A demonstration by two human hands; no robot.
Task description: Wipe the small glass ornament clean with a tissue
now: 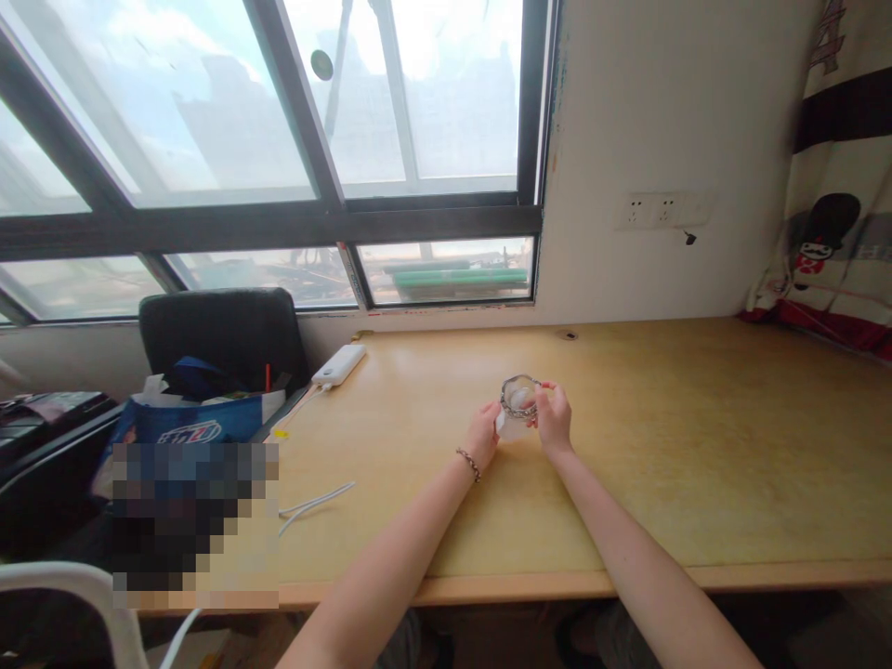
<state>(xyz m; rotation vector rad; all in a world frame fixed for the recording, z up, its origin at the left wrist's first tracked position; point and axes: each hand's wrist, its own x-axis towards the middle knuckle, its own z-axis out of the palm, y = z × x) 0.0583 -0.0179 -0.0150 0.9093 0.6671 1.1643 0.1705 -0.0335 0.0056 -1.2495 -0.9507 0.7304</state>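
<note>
Both my hands are held close together over the wooden table (697,446). My left hand (482,432), with a dark beaded bracelet on its wrist, closes on the left side of a small white piece (514,429) whose kind I cannot make out. Just above the white piece is a silver, ring-shaped bracelet (512,410) with a textured band. My right hand (555,420) pinches the bracelet's right side between thumb and fingers. The fingers partly hide both things.
A white power bank (340,365) with a cable lies at the table's back left. Another white cable (317,500) crosses the left edge. A blue bag (209,418) rests on a black chair (223,325). Wall sockets (651,212) and a curtain (836,214) are on the right.
</note>
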